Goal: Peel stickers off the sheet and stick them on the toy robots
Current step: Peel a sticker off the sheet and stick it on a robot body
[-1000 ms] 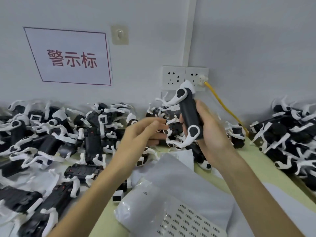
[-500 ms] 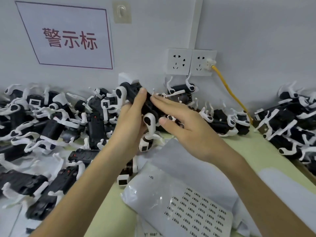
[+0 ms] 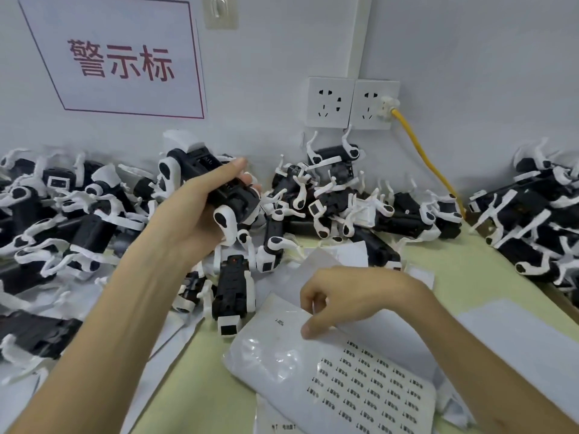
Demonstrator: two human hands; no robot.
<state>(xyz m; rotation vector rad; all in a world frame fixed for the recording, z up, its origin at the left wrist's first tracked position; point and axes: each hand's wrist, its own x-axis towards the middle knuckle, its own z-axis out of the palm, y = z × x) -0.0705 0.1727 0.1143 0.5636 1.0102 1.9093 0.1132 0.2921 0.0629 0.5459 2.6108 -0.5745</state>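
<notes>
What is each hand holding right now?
Left hand: grips a robot.
Right hand: curled on the sheet; a pinch cannot be told.

The pale green table (image 3: 463, 264) carries heaps of black-and-white toy robots (image 3: 332, 198), white papers (image 3: 517, 333) and a sticker sheet (image 3: 360, 380).

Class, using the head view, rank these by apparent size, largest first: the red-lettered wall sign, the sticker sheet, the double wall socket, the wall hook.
1. wall sign and sticker sheet: they look alike; the sheet lies nearer the camera and runs off frame, so they are left unranked.
2. double wall socket
3. wall hook
</notes>
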